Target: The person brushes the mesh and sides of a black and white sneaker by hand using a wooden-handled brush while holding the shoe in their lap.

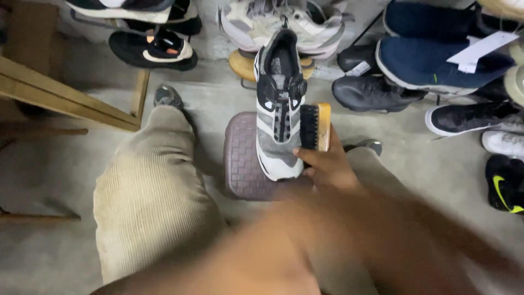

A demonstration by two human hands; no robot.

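Observation:
A grey, white and black sneaker point(275, 145) with a round dial fastener lies lengthwise on a small purplish woven stool point(239, 164), toe toward me. My right hand point(330, 169) grips a wooden brush point(323, 125) with black bristles and presses the bristles against the sneaker's right side. A blurred forearm point(245, 257) rises from the bottom left toward the toe of the sneaker. It looks like my left arm, and its hand is hidden behind the right hand and the shoe.
My knees in beige corduroy trousers point(147, 196) flank the stool. Dark and blue shoes point(426, 60) crowd the floor at the right, pale sneakers point(284, 22) sit at the back, black ones point(155, 49) at the back left. A wooden frame point(65, 98) stands at the left.

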